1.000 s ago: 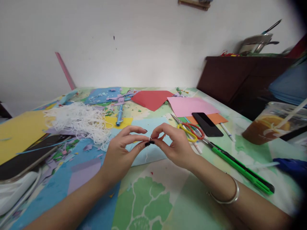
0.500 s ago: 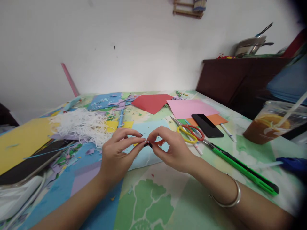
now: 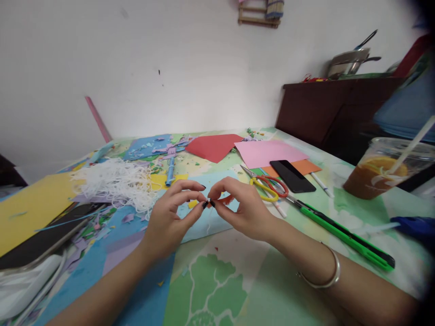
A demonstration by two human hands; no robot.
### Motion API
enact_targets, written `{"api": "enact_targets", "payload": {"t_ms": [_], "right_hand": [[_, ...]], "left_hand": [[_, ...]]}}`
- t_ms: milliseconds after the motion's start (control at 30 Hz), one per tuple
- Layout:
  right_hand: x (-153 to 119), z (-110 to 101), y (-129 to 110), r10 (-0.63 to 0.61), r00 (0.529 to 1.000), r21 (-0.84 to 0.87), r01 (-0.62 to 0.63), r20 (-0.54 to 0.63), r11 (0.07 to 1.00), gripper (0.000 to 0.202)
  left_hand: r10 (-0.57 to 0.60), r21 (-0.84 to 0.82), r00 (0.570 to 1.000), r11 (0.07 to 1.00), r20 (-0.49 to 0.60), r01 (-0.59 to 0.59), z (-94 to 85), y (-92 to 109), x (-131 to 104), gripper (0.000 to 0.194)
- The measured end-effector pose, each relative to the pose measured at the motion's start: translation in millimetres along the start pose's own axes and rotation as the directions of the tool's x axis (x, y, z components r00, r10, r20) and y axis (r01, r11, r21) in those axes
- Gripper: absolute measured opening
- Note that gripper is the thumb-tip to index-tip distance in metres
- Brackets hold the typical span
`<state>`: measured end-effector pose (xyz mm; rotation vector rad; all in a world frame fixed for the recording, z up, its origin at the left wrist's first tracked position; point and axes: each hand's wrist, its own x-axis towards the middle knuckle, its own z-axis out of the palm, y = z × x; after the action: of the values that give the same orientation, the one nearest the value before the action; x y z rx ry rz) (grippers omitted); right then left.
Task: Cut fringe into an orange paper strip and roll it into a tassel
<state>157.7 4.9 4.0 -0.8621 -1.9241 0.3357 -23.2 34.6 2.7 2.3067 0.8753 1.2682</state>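
Note:
A narrow orange paper strip with a fringed edge (image 3: 227, 200) shows behind the fingers of my right hand (image 3: 248, 210), curving into its pinch. My left hand (image 3: 170, 215) meets it fingertip to fingertip, thumb and fingers closed on the small end of the same strip. Most of that end is hidden by the fingertips. A thin white strand seems to hang below them. Under both hands lies a light blue sheet (image 3: 197, 231). Just right of my right hand are scissors (image 3: 268, 185) with red and yellow handles.
White paper shreds (image 3: 115, 183) are heaped left. A green utility knife (image 3: 346, 235), a black phone (image 3: 292, 175) and an iced drink (image 3: 377, 170) stand or lie right. Red (image 3: 214, 147) and pink sheets (image 3: 272, 154) lie behind; a glue gun (image 3: 413, 228) is at the right edge.
The fingertips have shifted slightly around the strip's end, and a little of it now shows between them. The whole view has moved slightly.

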Motion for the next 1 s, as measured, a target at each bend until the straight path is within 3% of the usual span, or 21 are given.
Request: {"api": "enact_targets", "payload": {"t_ms": [333,667,1000], "right_hand": [[1.8,-4.1,-0.5,0.012,1.0,-0.027,-0.012,0.029,1.0,0.012],[2.6,-0.8,3.5,0.093,0.993,0.034,-0.096,0.073,0.995,0.009],[3.9,-1.2,6.6,0.117,0.988,0.047,-0.122,0.096,0.991,0.008]], "left_hand": [[-0.074,-0.101,0.997,0.992,-0.008,0.073,-0.8,-3.7,1.1,0.007],[0.005,-0.059,1.0,0.998,0.016,-0.004,-1.8,-3.8,-0.1,0.008],[-0.066,-0.155,0.996,0.985,0.057,0.074,0.2,-8.9,2.9,0.007]]}}
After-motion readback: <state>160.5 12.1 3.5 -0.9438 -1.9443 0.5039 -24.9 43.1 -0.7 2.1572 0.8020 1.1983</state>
